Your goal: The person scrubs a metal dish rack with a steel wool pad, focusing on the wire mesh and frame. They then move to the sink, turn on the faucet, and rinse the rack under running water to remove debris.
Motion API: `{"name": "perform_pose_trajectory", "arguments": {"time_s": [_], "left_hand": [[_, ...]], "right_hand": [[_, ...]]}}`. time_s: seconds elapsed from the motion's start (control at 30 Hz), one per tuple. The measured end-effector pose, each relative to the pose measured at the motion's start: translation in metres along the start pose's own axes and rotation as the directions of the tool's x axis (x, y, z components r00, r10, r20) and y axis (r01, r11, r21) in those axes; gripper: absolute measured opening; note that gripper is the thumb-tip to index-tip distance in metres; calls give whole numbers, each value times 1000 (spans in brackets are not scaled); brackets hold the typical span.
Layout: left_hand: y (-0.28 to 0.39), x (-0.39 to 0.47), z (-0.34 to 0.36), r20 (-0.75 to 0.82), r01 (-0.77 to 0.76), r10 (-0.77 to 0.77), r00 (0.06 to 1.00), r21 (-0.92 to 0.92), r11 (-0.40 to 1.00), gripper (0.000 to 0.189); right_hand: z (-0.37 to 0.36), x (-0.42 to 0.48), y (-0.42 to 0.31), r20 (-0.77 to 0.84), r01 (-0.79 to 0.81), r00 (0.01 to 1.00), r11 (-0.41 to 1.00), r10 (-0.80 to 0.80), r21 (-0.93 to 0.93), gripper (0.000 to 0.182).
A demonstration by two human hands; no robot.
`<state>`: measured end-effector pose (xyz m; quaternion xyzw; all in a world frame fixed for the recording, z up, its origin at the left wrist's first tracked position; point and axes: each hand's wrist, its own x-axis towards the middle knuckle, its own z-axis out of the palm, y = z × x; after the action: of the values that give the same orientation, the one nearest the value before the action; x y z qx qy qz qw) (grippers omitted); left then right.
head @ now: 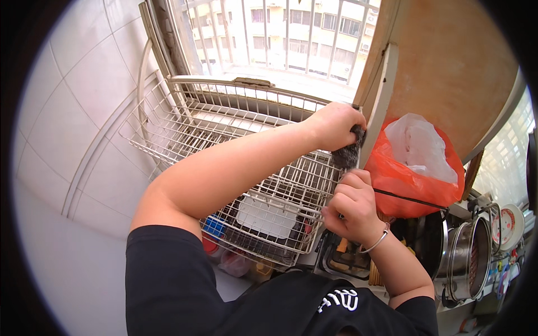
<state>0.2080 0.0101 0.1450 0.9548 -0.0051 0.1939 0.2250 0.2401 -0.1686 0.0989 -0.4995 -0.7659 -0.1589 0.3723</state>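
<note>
A dark grey, fuzzy cloth [349, 153] is bunched in my left hand [338, 126], which reaches across to the right end of a white wire dish rack [235, 122]. The cloth lies against the rack's side, close to a white upright post [380, 96]. Just below it, my right hand [354, 203], with a silver bangle [375, 242] at the wrist, is closed around the rack's right side frame. Its knuckles are next to the cloth's lower end; the fingertips are partly hidden. My left forearm covers part of the rack's middle.
A barred window [277, 38] stands behind the rack, and a tiled wall [80, 96] is at the left. Seen through the wires is a white tray [267, 216]. At the right are a red plastic bag [399, 193], a steel pot [456, 260] and a patterned plate [506, 227].
</note>
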Motion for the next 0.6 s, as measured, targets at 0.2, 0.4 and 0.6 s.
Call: {"name": "perform_pose_trajectory", "arguments": {"time_s": [0.2,0.4,0.6], "left_hand": [[-40,-20,-14,289,-25,-37,957,207,978,28],[-96,-39,21,282,-104,-17,959,409,906,28],[-125,-87,-37,403,-74,-378,834,759,647,16]], "right_hand": [[1,0,8,-7,11,1000,999,-11,34,26],[1,3,7,28,28,999,997,-30,65,27],[6,-1,12,10,21,1000,995,-22,100,28]]}}
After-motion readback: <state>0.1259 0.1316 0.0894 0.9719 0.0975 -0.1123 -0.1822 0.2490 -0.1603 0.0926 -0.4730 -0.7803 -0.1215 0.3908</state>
